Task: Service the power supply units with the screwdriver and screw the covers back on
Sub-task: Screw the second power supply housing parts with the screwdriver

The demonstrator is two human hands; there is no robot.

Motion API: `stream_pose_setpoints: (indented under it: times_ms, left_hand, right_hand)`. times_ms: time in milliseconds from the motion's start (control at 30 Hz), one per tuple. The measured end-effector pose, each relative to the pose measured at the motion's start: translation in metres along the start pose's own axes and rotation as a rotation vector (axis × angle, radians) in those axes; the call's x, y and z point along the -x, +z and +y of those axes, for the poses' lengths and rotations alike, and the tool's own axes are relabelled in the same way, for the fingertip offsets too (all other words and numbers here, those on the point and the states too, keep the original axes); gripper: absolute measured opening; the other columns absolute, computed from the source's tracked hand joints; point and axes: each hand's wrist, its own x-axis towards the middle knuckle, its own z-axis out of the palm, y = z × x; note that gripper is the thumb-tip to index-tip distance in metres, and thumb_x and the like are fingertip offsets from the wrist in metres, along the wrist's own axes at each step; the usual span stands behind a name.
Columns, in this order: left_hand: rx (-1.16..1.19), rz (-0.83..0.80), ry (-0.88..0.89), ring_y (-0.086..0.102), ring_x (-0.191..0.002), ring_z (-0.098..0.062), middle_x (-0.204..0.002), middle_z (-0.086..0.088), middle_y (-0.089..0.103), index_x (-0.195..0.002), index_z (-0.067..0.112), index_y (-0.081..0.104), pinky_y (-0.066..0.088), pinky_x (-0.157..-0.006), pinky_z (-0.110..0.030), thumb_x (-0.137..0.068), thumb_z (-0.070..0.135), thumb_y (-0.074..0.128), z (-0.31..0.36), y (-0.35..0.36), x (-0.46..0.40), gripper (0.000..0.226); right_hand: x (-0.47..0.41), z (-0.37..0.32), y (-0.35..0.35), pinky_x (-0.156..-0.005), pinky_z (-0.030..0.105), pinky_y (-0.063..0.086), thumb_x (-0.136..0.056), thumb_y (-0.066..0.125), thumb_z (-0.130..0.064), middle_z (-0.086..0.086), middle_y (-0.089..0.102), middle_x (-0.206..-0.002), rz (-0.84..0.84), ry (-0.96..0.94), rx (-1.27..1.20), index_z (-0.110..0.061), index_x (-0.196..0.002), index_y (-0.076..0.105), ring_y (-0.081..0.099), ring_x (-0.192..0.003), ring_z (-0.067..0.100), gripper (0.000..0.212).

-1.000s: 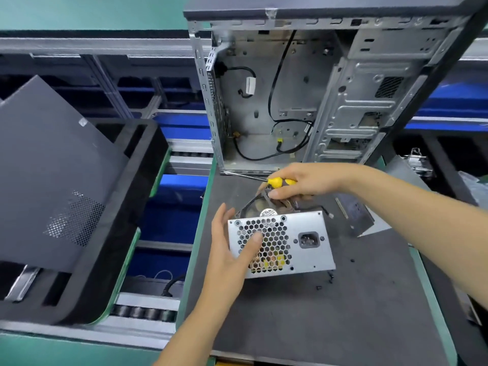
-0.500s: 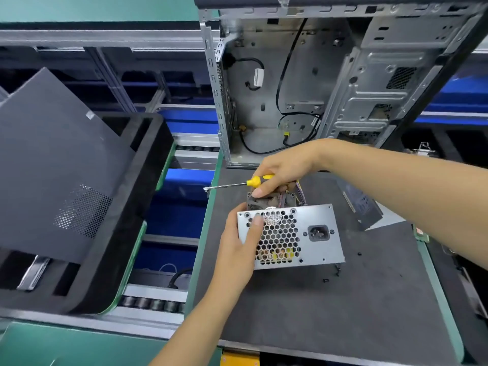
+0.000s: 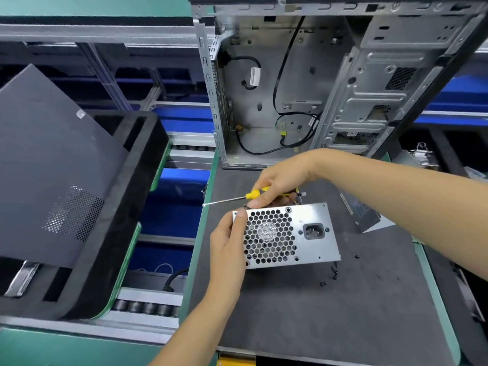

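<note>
Hands both on the power supply unit (image 3: 287,235), which sits on the dark grey mat (image 3: 317,313) in front of me, tipped up so its perforated face looks at the camera. My left hand (image 3: 228,244) grips the unit's left edge, thumb curled over the top-left corner, the other fingers wrapped behind and out of sight. My right hand (image 3: 280,182) is at the unit's top edge, fingers curled round the yellow handle of the screwdriver (image 3: 232,198); one fingertip touches the top rim of the metal. Screwdriver shaft points left, roughly level, tip out past the mat's edge and clear of the unit.

Face of the unit: honeycomb vent on the left with fan behind it, black power socket (image 3: 313,231) to the right. Wires stick up behind the top edge beside my right hand; can't tell more about them.

Loose black screws (image 3: 334,273) lie on the mat just right of and below the unit's lower right corner, one more further right. Small grey box-like part (image 3: 361,215) lies on the mat to the right, under my right forearm.

Open computer case (image 3: 290,88) stands upright at the far edge of the mat, black cables inside. Dark side panel (image 3: 52,167) leans tilted in a black foam tray (image 3: 111,233) to the left, over a roller conveyor (image 3: 148,307).
</note>
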Motion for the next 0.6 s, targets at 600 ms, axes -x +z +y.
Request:
stream_pose_setpoints:
  times_ms: [600]
  left_hand:
    - [0.296, -0.029, -0.274, 0.071, -0.078, -0.023, -0.094, -0.008, 0.075, -0.086, 0.020, 0.072, 0.058, -0.061, -0.035, -0.097, 0.042, 0.046, 0.008, -0.004, -0.019, 0.035]
  right_hand:
    - [0.022, 0.027, 0.010, -0.063, 0.037, 0.033, -0.067, 0.067, -0.073, -0.005, 0.051, -0.069, 0.263, -0.089, 0.032, -0.031, -0.090, 0.072, 0.043, -0.065, 0.016, 0.048]
